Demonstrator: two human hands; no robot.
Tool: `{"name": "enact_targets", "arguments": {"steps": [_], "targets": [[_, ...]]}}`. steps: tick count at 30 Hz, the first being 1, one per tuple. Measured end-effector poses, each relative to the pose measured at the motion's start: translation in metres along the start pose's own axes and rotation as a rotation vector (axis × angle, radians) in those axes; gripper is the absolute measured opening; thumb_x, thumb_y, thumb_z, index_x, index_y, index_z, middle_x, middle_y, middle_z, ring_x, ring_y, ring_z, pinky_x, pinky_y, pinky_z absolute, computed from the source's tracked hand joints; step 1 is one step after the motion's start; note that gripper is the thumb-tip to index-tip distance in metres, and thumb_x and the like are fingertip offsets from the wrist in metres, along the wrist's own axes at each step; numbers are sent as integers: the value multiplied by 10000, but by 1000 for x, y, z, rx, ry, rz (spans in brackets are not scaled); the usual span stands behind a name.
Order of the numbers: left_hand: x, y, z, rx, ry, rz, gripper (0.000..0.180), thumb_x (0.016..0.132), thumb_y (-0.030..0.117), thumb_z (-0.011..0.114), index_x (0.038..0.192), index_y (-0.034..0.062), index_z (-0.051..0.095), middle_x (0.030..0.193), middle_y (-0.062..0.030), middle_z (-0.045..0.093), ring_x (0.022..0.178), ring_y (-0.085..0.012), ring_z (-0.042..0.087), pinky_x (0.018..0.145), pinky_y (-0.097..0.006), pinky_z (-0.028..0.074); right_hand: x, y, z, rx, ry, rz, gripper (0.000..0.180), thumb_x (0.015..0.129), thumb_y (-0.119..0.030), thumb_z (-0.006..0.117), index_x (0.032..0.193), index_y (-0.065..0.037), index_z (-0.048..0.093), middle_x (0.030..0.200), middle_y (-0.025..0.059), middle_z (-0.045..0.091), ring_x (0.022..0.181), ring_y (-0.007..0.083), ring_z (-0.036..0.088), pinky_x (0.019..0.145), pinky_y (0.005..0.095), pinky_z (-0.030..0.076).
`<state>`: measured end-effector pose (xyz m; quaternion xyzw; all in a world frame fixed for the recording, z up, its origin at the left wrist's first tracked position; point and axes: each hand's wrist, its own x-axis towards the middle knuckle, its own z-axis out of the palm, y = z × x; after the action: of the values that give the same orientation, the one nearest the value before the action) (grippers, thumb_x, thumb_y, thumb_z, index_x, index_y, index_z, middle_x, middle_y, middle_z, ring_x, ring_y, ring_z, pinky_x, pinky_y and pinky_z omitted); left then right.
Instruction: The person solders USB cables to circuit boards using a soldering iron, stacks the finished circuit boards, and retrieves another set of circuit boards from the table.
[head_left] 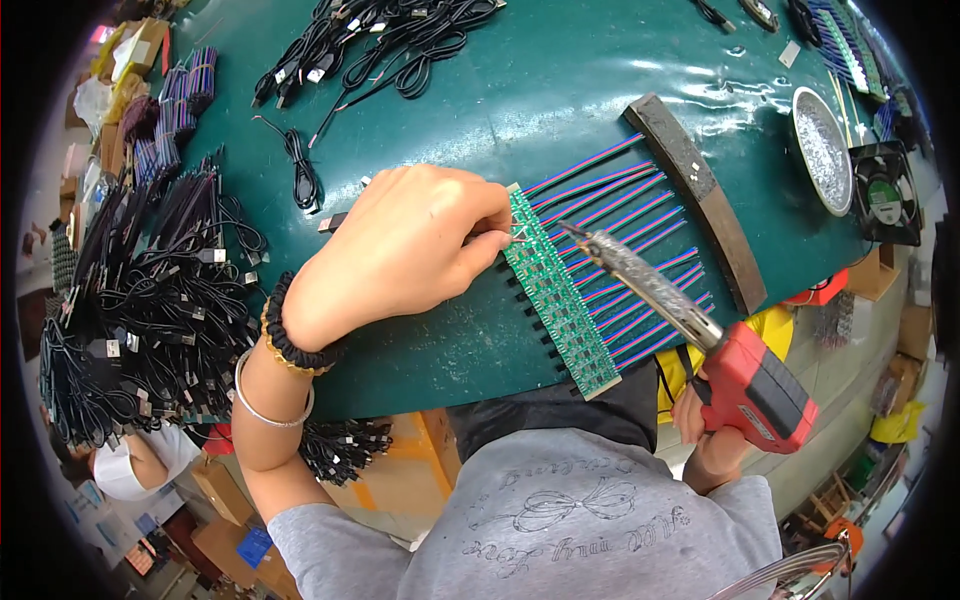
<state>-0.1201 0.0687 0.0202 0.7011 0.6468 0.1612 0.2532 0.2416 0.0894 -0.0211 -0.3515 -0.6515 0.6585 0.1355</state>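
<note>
A long green circuit board strip (pixel 556 292) lies on the teal table (pixel 560 90), with several red, blue and green wires (pixel 620 205) fanning out from its right side. My left hand (pixel 410 245) rests on the table with fingertips pinching a thin wire at the board's upper end. My right hand (pixel 700 405) grips the red handle of a soldering gun (pixel 745 375); its grey metal barrel (pixel 630 270) points up-left, with the tip just beside the left fingertips over the board.
A dark curved bar (pixel 700 195) lies across the wire ends. A round metal dish (pixel 822 150) and a small black fan (pixel 885 195) sit at right. Black cables are piled at left (pixel 140 300) and at the top (pixel 380 45).
</note>
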Motion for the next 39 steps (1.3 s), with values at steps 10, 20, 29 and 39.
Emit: {"name": "enact_targets", "arguments": {"steps": [10,20,29,39], "targets": [[19,-8,-14,-191,-210,-102,116,780,86,688,818,-20,662,670,-129,639,602,-189,621,578,-304,485,15,7,16,103,158,-153,630,881,-566,587,994,53,620,655,6,558,557,100,519,546,261,436],[25,-10,-17,-268,-272,-130,115,778,87,684,783,-23,652,608,-71,597,562,-111,551,553,-274,455,-1,33,2,-558,147,-231,87,788,21,608,870,20,637,823,146,627,596,297,565,503,355,439],[26,-9,-18,-272,-287,-146,120,776,92,684,772,-23,652,607,-63,600,565,-105,548,554,-271,453,2,23,6,-230,226,-211,130,844,-115,619,851,13,642,787,127,625,580,271,558,529,355,448],[22,-9,-14,-259,-243,-153,125,772,105,689,775,-16,656,622,-67,611,577,-114,564,561,-277,458,19,-10,24,192,136,-115,878,823,-639,592,1189,140,419,498,-30,427,398,90,429,429,249,381]]}}
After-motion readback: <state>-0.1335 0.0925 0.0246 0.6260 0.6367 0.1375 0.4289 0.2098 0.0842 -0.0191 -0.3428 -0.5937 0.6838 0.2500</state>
